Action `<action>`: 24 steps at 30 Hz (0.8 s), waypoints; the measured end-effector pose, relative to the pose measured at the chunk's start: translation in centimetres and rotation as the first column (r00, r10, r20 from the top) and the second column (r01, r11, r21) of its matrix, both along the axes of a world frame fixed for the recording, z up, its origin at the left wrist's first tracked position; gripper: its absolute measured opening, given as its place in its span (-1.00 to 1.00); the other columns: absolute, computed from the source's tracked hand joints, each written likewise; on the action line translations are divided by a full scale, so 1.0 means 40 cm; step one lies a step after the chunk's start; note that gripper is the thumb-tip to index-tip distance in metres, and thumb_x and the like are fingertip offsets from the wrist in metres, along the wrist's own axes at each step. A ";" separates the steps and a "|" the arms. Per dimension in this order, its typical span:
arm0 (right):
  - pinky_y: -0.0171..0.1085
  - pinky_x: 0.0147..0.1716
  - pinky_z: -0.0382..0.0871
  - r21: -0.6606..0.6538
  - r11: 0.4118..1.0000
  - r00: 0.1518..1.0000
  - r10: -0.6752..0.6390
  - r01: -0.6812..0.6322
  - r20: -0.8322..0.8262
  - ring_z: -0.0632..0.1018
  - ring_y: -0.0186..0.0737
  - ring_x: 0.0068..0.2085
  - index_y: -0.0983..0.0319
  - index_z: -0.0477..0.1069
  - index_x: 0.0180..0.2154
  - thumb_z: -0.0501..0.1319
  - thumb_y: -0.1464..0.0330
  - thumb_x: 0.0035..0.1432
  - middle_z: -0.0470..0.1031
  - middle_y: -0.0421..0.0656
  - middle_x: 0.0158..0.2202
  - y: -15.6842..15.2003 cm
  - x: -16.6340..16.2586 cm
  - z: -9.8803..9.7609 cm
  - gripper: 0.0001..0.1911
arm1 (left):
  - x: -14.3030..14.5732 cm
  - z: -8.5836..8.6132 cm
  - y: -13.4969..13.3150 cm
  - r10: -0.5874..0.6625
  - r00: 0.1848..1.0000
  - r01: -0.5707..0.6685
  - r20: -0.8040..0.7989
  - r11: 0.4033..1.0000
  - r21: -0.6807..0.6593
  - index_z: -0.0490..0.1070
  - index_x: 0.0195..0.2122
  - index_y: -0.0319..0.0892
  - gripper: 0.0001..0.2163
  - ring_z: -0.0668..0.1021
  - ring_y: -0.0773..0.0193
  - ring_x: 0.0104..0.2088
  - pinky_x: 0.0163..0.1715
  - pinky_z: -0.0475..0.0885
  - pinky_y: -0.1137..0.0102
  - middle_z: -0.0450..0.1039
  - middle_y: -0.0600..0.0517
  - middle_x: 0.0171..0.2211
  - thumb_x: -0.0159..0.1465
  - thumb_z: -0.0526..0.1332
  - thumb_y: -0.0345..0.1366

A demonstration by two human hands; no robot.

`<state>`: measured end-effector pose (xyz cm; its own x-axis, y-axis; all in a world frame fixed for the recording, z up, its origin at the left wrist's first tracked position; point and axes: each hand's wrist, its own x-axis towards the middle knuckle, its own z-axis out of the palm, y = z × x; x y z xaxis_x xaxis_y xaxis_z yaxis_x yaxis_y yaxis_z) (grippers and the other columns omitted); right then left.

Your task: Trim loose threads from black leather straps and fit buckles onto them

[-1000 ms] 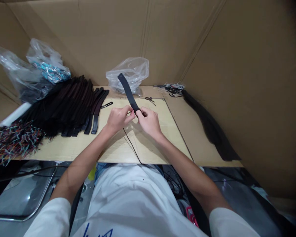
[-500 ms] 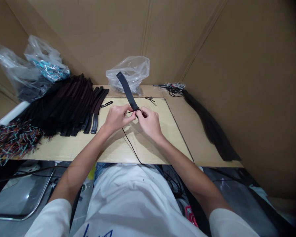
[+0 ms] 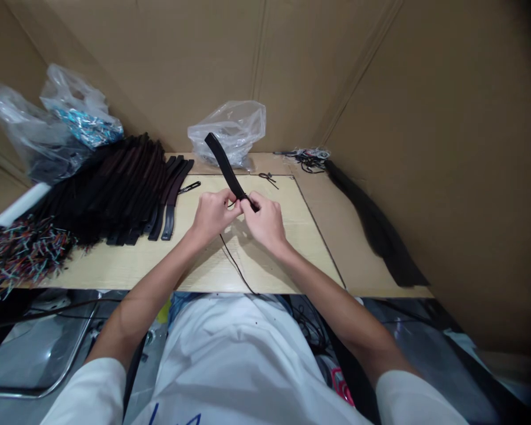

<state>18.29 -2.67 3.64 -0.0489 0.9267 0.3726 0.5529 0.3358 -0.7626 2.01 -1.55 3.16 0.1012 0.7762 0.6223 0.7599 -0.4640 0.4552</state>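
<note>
A curved black strip (image 3: 223, 160) stands tilted above the middle of the table, its upper end leaning left and away. My right hand (image 3: 265, 219) pinches its lower end between thumb and fingers. Close against it, my left hand (image 3: 212, 213) has thumb and fingertips pressed together on a thin black cord (image 3: 235, 264). A short loop of the cord shows by the left fingertips, beside the strip. Its tail hangs down to the table's front edge. Where cord and strip meet is mostly covered by my fingers.
At left lies a heap of similar dark strips (image 3: 110, 189) with colourful thread ends (image 3: 24, 251). Small tweezers or snips (image 3: 189, 187), a clear plastic bag (image 3: 228, 133), a bit of cord (image 3: 269, 179) and thread scraps (image 3: 310, 158) lie farther back. Long black pieces (image 3: 374, 221) rest at right by cardboard walls (image 3: 464, 130).
The strip has been turned about its length: its smooth greyish face showed before, and a darker black side shows now. Both hands stay close together at its lower end.
</note>
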 end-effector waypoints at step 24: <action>-0.32 -0.68 0.11 -0.347 0.843 0.801 0.153 -0.411 -0.578 0.33 -0.32 -0.65 0.17 0.43 -0.42 0.26 0.16 0.24 0.41 -0.24 -0.61 0.022 0.027 0.023 -0.73 | -0.027 -0.012 0.009 -0.242 0.969 0.230 0.036 0.951 0.204 0.56 -0.25 -0.16 -0.90 0.32 0.43 -0.62 -0.47 0.20 0.44 0.29 0.24 -0.63 0.35 0.35 -0.25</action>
